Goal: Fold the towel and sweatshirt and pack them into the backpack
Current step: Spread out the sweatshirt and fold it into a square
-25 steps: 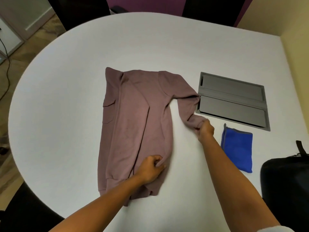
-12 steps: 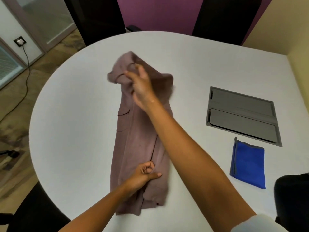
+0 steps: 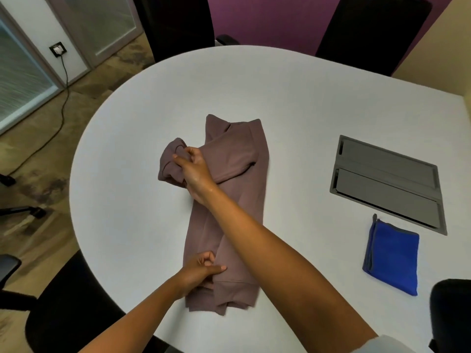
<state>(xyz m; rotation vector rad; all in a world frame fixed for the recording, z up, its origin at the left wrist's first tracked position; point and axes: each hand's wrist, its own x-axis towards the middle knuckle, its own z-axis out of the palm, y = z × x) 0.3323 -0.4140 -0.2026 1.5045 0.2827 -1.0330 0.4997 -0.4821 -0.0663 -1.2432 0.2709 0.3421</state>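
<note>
A mauve sweatshirt (image 3: pixel 242 174) lies as a long narrow strip in the middle of the white table (image 3: pixel 127 174). My right hand (image 3: pixel 195 171) reaches across it and pinches the sleeve end, which bunches past the strip's left edge. My left hand (image 3: pixel 201 272) holds the fabric near the hem at the near end, thumb pressed on top. A folded blue towel (image 3: pixel 392 258) lies flat to the right. The black backpack (image 3: pixel 451 314) shows only as a dark edge at the lower right corner.
A grey cable hatch (image 3: pixel 387 182) is set into the table beyond the towel. Dark chairs stand at the far side (image 3: pixel 369 29) and at the near left (image 3: pixel 76 314). A cable runs over the floor on the left.
My right hand has carried the right sleeve up and over the body and brought it down at the left side. The sweatshirt is narrower. My left hand stayed at the hem.
</note>
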